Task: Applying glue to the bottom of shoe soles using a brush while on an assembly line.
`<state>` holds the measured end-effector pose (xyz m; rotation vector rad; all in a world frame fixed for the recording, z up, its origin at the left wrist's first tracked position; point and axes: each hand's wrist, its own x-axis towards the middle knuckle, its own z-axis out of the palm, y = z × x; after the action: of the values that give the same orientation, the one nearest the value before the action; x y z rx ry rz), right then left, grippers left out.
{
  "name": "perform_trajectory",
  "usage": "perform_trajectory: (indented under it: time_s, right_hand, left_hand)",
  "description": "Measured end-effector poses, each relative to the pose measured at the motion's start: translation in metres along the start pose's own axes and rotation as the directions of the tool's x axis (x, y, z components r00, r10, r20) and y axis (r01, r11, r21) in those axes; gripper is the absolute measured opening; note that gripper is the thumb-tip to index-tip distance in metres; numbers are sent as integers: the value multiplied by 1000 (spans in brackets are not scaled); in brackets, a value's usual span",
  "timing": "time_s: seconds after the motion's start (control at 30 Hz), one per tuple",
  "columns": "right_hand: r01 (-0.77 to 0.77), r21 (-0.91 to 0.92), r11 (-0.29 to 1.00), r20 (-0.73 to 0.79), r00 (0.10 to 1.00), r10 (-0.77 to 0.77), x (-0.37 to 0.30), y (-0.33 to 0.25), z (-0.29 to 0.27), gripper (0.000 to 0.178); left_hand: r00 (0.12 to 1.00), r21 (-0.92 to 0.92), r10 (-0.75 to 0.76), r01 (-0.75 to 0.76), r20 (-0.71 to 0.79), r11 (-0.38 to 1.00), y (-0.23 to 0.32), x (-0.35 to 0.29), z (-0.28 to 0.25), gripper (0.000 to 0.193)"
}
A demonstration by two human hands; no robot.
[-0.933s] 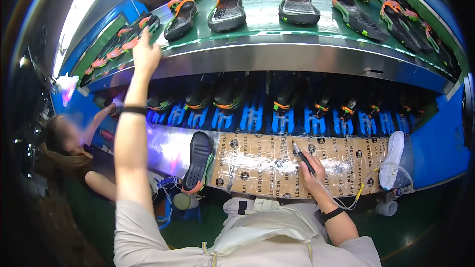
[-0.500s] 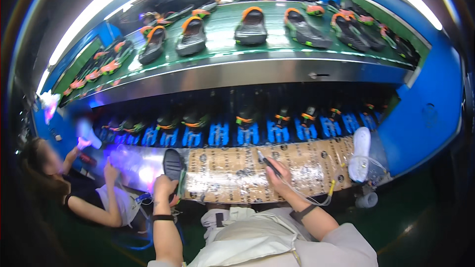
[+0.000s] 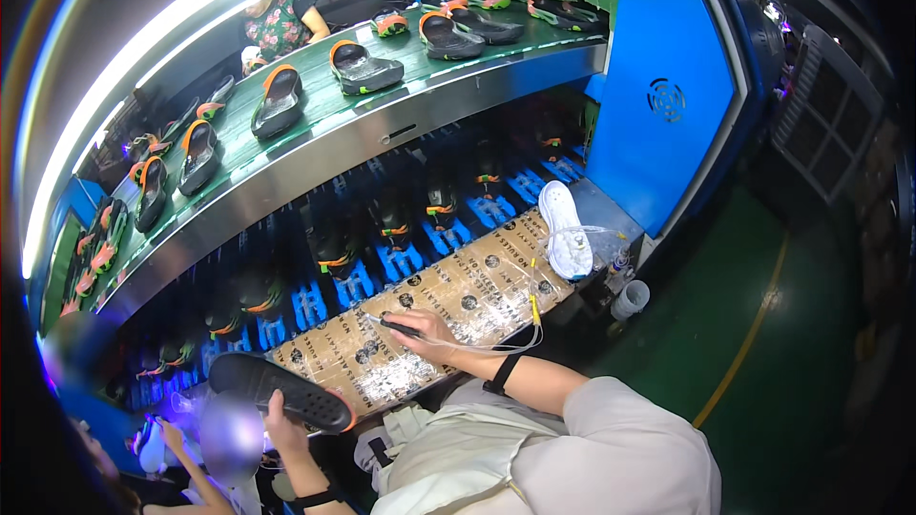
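a: how is the black, perforated, orange-rimmed sole (image 3: 253, 377) held?

b: by the left hand (image 3: 283, 427), thumb on top, at the near-left end of the bench, perhaps so its face is kept in view; the fingers beneath are hidden.

a: and the right hand (image 3: 428, 336)?

b: a slim, black, pen-like tool (image 3: 399, 328) is gripped in it, above a film-covered brown cardboard sheet (image 3: 468, 319), probably laid for protection.

a: what is in the way?

b: thin, pale tubing (image 3: 501, 351) is trailed alongside; a white, shoe-shaped piece (image 3: 556, 205) is set at the right end.

a: farther off?

b: dark footwear is borne by blue brackets (image 3: 401, 262), partly overhung by a green conveyor belt (image 3: 318, 100).
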<state>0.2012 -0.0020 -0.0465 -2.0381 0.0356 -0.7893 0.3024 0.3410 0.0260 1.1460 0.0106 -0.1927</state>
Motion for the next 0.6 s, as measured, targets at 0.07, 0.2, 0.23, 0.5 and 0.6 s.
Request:
perform_trajectory:
  time_s: [0.07, 0.2, 0.23, 0.5, 0.6]
  right_hand:
    - [-6, 48, 999, -51, 999, 9, 3, -12, -5, 22]
    - [-390, 501, 773, 68, 908, 414, 0, -29, -20, 17]
    - [-376, 590, 715, 62, 903, 424, -1, -28, -19, 16]
    - [-426, 780, 458, 212, 869, 448, 4, -85, -24, 15]
    - [-471, 732, 492, 310, 874, 375, 17, -115, -19, 18]
  left_hand:
    - [985, -202, -107, 133, 138, 970, -16, -3, 12, 40]
    - [908, -308, -140, 275, 396, 911, -35, -18, 44, 63]
    - [885, -288, -83, 235, 458, 928, -39, -18, 46, 68]
    - [901, -592, -178, 397, 395, 702, -48, -36, 88, 80]
    - [907, -574, -239, 407, 348, 711, -46, -38, 102, 85]
